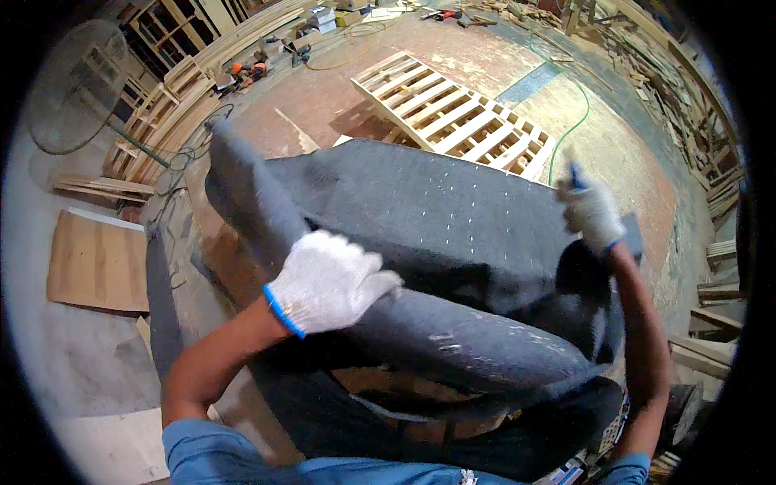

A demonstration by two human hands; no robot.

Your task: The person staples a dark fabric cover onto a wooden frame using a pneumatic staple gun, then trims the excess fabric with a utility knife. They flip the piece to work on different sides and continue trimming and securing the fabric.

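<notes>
My left hand (331,283), in a white knit glove with a blue cuff, is closed over the folded grey fabric (477,343) that runs diagonally across the near part of the work surface. Beyond it lies a broad sheet of dark grey fabric (420,194) marked with rows of small pale flecks or holes. My right hand (590,210), gloved alike, is raised at the right edge of the fabric, fingers wrapped round a small blue tool (575,174) with a blurred upper end.
A slatted wooden frame (453,121) lies beyond the fabric, near a green hose (584,105). A fan (77,85), stacked timber (145,133) and a plywood sheet (97,263) stand left. Power tools (246,73) lie at the back. Scrap wood (663,97) lines the right.
</notes>
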